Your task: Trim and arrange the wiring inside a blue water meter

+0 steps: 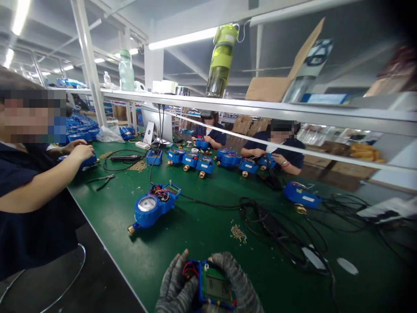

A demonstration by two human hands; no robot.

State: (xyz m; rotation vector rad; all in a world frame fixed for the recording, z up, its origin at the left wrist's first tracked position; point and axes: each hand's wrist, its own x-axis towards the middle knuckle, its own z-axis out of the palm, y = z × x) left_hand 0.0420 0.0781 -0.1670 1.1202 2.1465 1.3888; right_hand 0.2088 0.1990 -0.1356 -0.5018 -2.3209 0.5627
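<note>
My left hand (176, 284), in a grey glove with bare fingertips, grips the left side of a blue water meter (199, 291) at the bottom of the head view. My right hand (239, 284), gloved alike, wraps round its right side. Between them an LCD display (215, 288) on a green circuit board faces up, with red wires (190, 268) curling beside the left fingers. The meter's lower part is hidden by the hands and the frame edge. Farther off, another blue water meter (146, 213) lies open on the green table, its dial and coloured wires exposed.
Small screws (238, 234) lie piled on the green table (195, 221). Black cables (270, 226) tangle at the right. Pliers (104, 180) are near the left edge, beside a co-worker (39, 187). Several meters and two more people sit beyond, under a shelf (189, 101) holding bottles.
</note>
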